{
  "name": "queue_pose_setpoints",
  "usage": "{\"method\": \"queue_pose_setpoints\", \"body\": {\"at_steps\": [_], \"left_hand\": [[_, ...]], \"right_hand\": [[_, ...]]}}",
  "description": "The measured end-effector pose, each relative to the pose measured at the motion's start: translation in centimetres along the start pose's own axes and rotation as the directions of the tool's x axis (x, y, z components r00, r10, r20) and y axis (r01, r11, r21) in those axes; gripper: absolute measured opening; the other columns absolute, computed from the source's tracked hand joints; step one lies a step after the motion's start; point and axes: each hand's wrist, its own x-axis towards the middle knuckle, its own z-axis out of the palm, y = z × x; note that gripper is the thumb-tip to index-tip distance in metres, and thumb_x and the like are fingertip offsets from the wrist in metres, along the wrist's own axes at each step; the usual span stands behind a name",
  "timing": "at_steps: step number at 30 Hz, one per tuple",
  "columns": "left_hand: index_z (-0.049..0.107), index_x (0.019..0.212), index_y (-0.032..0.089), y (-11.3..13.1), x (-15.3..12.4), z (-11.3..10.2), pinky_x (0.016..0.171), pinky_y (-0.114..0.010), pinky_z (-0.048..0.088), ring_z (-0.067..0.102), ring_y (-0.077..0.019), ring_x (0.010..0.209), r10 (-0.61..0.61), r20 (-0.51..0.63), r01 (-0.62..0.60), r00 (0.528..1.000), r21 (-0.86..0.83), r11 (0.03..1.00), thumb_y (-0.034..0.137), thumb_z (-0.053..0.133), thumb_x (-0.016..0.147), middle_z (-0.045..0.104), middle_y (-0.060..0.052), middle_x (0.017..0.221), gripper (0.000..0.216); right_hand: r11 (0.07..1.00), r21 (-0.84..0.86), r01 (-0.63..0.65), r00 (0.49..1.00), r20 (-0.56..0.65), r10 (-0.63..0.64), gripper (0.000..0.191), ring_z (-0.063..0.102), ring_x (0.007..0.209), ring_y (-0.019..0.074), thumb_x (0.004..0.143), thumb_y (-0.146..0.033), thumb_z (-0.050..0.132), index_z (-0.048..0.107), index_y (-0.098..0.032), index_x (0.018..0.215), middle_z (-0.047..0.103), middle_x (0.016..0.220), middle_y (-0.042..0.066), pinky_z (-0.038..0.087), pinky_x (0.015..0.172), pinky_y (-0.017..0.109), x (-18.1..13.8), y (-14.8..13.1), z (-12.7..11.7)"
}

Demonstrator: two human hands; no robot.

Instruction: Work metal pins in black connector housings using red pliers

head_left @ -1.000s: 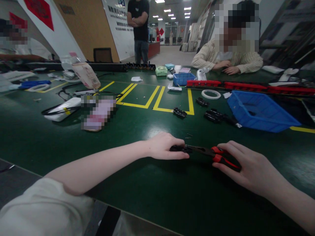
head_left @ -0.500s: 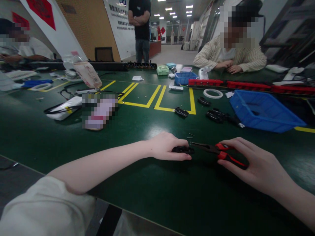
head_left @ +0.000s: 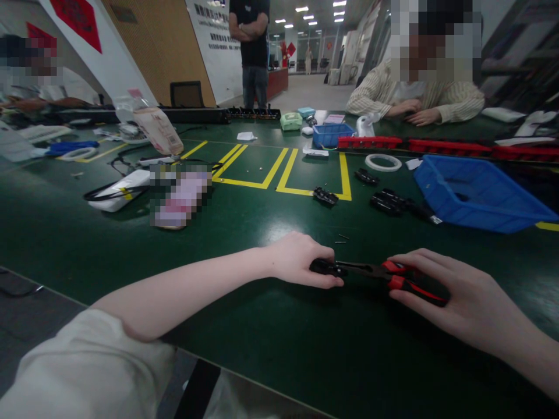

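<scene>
A white, flat object wrapped with a black cord (head_left: 105, 196) lies on the dark green table (head_left: 244, 361). Further right, the left hand (head_left: 303, 260) grips a small black part (head_left: 322, 267) between thumb and fingers, near the table's front edge. Just beyond it lie two thin metal pins (head_left: 340, 242). The long-nosed pliers with red-and-black handles (head_left: 396, 283) point left, tips at the part's right end; contact is unclear. The right hand (head_left: 463, 294) is wrapped around their handles. Behind stands a blue plastic bin (head_left: 484, 212).
</scene>
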Motion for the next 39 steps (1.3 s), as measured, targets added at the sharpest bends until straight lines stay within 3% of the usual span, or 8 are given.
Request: {"method": "queue_pose_setpoints", "body": {"at_steps": [13, 16, 25, 28, 34, 39], "left_hand": [[0.060, 0.074, 0.017, 0.2, -0.1, 0.3, 0.045, -0.021, 0.027, 0.050, -0.0091, 0.045, 0.039, -0.033, -0.038, 0.999, 0.046, 0.998, 0.053, 0.056, 0.083, 0.054, 0.005, 0.052, 0.037], [0.062, 0.078, 0.017, 0.1, -0.1, 0.3, 0.045, -0.021, 0.028, 0.053, -0.0096, 0.047, 0.055, -0.043, -0.053, 0.998, 0.042, 0.998, 0.052, 0.056, 0.083, 0.057, 0.004, 0.054, 0.036], [0.062, 0.078, 0.016, -0.1, -0.1, 0.5, 0.045, -0.021, 0.028, 0.054, -0.0097, 0.047, 0.090, -0.060, -0.088, 0.994, 0.047, 0.995, 0.053, 0.056, 0.084, 0.059, 0.004, 0.056, 0.037], [0.060, 0.075, 0.016, 0.0, -0.1, 0.4, 0.045, -0.021, 0.027, 0.053, -0.0092, 0.046, 0.096, -0.059, -0.093, 0.994, 0.046, 0.995, 0.052, 0.057, 0.084, 0.058, 0.004, 0.054, 0.037], [0.061, 0.081, 0.016, 0.1, -0.2, 0.4, 0.048, -0.021, 0.030, 0.054, -0.0099, 0.051, 0.089, -0.051, -0.086, 0.995, 0.056, 0.995, 0.053, 0.058, 0.082, 0.059, 0.004, 0.059, 0.036], [0.063, 0.086, 0.016, 0.1, -0.3, 0.3, 0.050, -0.020, 0.032, 0.057, -0.0099, 0.058, 0.096, -0.067, -0.097, 0.993, 0.000, 0.995, 0.049, 0.061, 0.081, 0.063, 0.003, 0.067, 0.033]], "right_hand": [[0.987, -0.117, 0.109, 0.985, -0.122, -0.123, 0.038, 0.067, 0.069, 0.0232, 0.084, -0.053, 0.053, 0.060, -0.022, 0.104, 0.068, 0.092, 0.009, 0.056, 0.055, 0.037, -0.2, 0.1, -0.1], [0.993, -0.090, 0.073, 0.989, -0.121, -0.084, 0.039, 0.067, 0.070, 0.0227, 0.083, -0.055, 0.054, 0.060, -0.024, 0.104, 0.069, 0.093, 0.007, 0.056, 0.056, 0.036, -0.2, 0.2, -0.3], [0.987, 0.132, -0.086, 0.996, 0.044, 0.080, 0.036, 0.068, 0.074, 0.0229, 0.080, -0.054, 0.058, 0.062, -0.027, 0.103, 0.070, 0.092, 0.004, 0.057, 0.060, 0.035, -0.2, 0.5, -0.6], [0.975, 0.190, -0.113, 0.992, 0.079, 0.100, 0.036, 0.067, 0.072, 0.0223, 0.079, -0.057, 0.058, 0.064, -0.027, 0.099, 0.070, 0.089, 0.003, 0.055, 0.059, 0.034, 0.0, -0.3, -0.8], [0.893, 0.324, -0.314, 0.948, 0.156, 0.277, 0.046, 0.064, 0.068, 0.0219, 0.079, -0.064, 0.054, 0.067, -0.022, 0.092, 0.071, 0.083, 0.005, 0.049, 0.059, 0.033, 0.4, -2.7, -1.4], [0.916, 0.291, -0.277, 0.959, 0.144, 0.244, 0.045, 0.064, 0.072, 0.0222, 0.079, -0.064, 0.055, 0.067, -0.022, 0.093, 0.070, 0.086, 0.006, 0.049, 0.062, 0.033, 0.4, -1.8, -1.4]]}}
